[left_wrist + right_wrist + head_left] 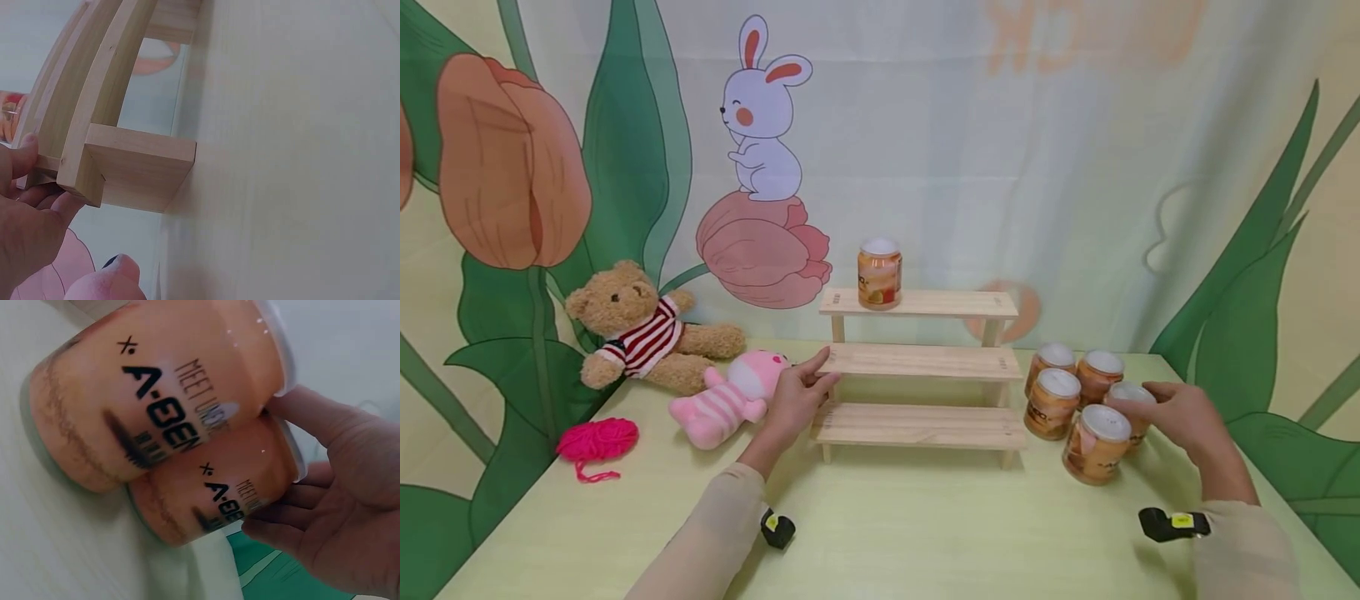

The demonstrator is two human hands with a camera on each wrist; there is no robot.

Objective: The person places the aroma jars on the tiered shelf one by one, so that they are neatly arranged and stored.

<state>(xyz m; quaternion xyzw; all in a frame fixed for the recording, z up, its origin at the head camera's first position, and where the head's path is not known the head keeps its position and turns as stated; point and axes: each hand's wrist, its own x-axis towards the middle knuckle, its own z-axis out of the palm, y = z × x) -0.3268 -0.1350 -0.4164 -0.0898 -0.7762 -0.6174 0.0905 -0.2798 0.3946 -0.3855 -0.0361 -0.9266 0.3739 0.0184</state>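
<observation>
A three-tier wooden shelf (pixel 925 360) stands mid-table. At its left end my left hand (pixel 796 402) holds the middle tier, thumb on top and fingers beneath, as the left wrist view shows. One orange-labelled jar (pixel 880 279) with a white lid stands on the top tier, left of centre. Several matching jars cluster on the table to the right of the shelf. My right hand (pixel 1183 417) grips the rightmost jar (pixel 219 487) near its lid, thumb on one side and fingers on the other. A nearer jar (pixel 1096 446) stands against it and partly hides it.
On the left, a teddy bear (pixel 643 333) in a striped shirt leans by the backdrop. A pink striped plush toy (pixel 722 408) lies close to my left hand. Magenta yarn (pixel 598 439) rests near the table's left edge. A printed curtain (pixel 1000 167) hangs behind the table.
</observation>
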